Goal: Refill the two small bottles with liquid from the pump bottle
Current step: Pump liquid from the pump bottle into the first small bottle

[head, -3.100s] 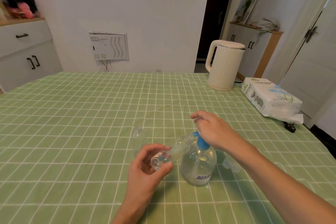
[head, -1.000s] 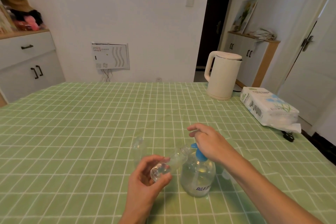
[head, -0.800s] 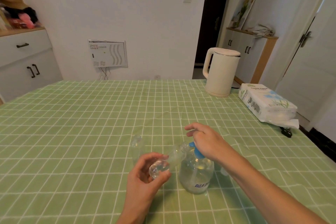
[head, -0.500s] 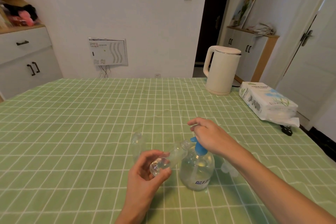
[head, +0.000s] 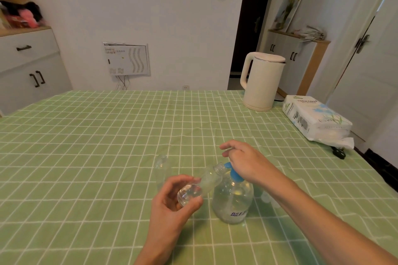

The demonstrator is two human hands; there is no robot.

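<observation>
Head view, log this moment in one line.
left hand: holds small bottle tilted, mouth at pump bottle | right hand: on pump head

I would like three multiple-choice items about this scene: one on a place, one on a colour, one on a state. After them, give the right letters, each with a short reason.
1. Where does the free small bottle stand, relative to the pump bottle?
A. right of it
B. left of it
C. on top of it

2. What colour is the pump head?
A. blue
B. red
C. black

3. How is the held bottle in the left hand?
A. upright
B. lying flat
C. tilted, mouth at the pump head

Answers:
1 B, it stands upright just left of the pump bottle.
2 A, the part below the right hand shows blue.
3 C, the left hand grips its base and its mouth points up at the pump head.
</observation>
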